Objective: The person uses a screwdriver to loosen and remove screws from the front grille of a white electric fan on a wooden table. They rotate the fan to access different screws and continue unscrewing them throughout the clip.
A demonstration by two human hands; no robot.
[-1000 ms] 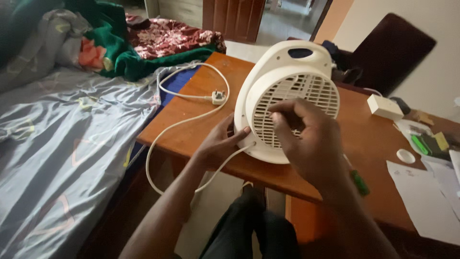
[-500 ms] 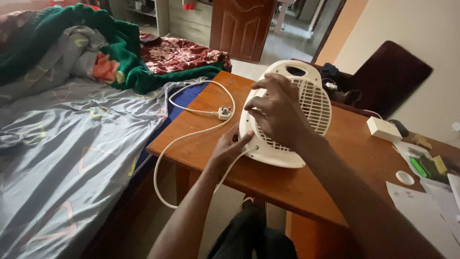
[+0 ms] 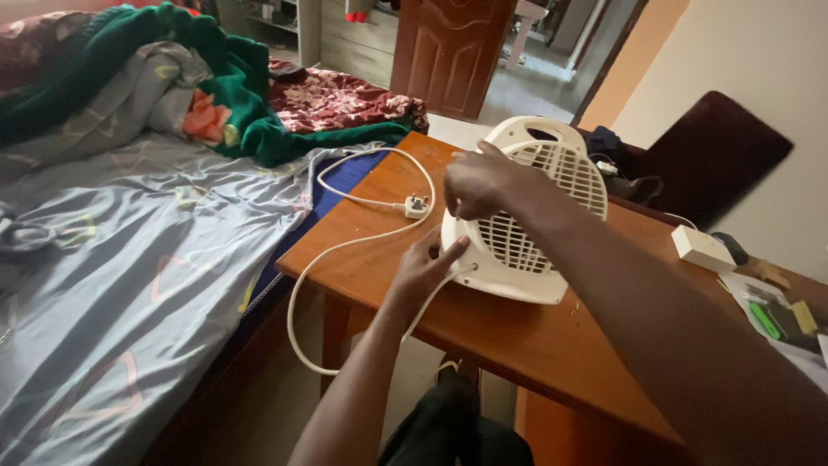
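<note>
A white fan heater with a slatted grille stands on a wooden table. My left hand rests against its lower left edge, thumb on the casing where the cord comes out. My right hand reaches across the upper left rim of the heater with fingers curled on it. The white cord loops off the table edge, and its plug lies on the tabletop to the left of the heater.
A bed with a grey sheet and heaped blankets borders the table on the left. A small white box, green items and papers sit at the right. A dark chair and a wooden door are behind.
My right hand slid from the middle of the grille up and left to the heater's upper left rim. The view shifted slightly. My left hand stayed at the lower edge.
</note>
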